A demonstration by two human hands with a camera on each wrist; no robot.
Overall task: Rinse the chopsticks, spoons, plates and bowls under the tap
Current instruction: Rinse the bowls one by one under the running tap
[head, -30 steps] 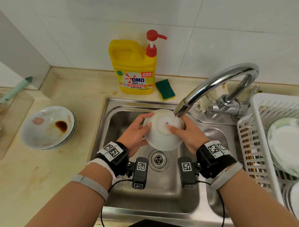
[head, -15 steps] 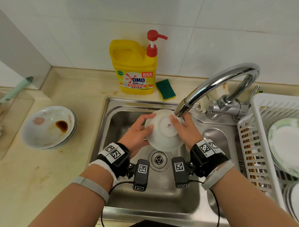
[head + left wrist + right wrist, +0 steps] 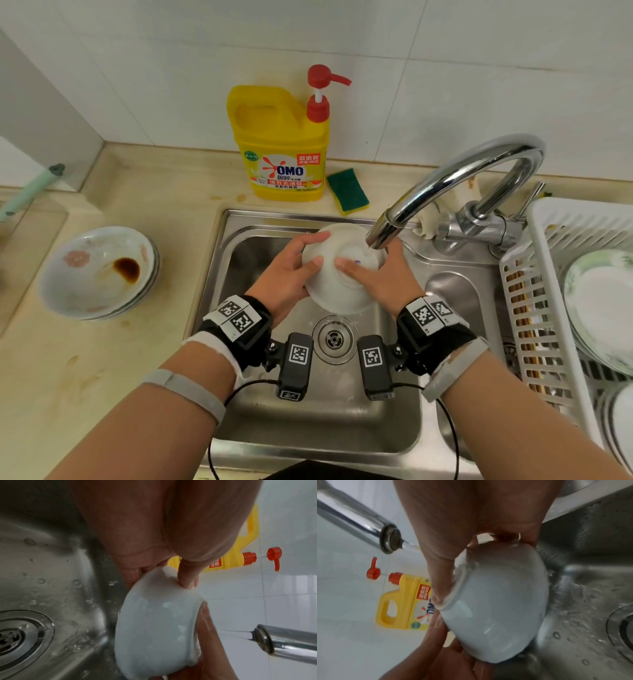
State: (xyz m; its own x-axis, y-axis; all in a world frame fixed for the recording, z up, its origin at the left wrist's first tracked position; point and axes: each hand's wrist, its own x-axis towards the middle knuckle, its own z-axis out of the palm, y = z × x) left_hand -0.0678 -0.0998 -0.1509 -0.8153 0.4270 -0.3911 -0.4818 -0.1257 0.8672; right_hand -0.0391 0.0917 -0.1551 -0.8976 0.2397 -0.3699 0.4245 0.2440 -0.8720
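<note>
A white bowl is held upside down over the sink, just under the tap spout. My left hand grips its left side, thumb on the outer wall and fingers round the rim. My right hand grips the right side, its thumb lying across the foot ring. Water runs from the tap onto the bowl; in the right wrist view it streams off the bowl into the basin. A stack of dirty bowls with a brown sauce stain sits on the counter at left.
A white drying basket at right holds plates and chopsticks. A yellow detergent bottle and a green sponge stand behind the sink. The drain lies under my wrists.
My right thumb has slid leftward over the bowl's base, and the right wrist has drawn in toward the left. The bowl stays under the spout, turned slightly.
</note>
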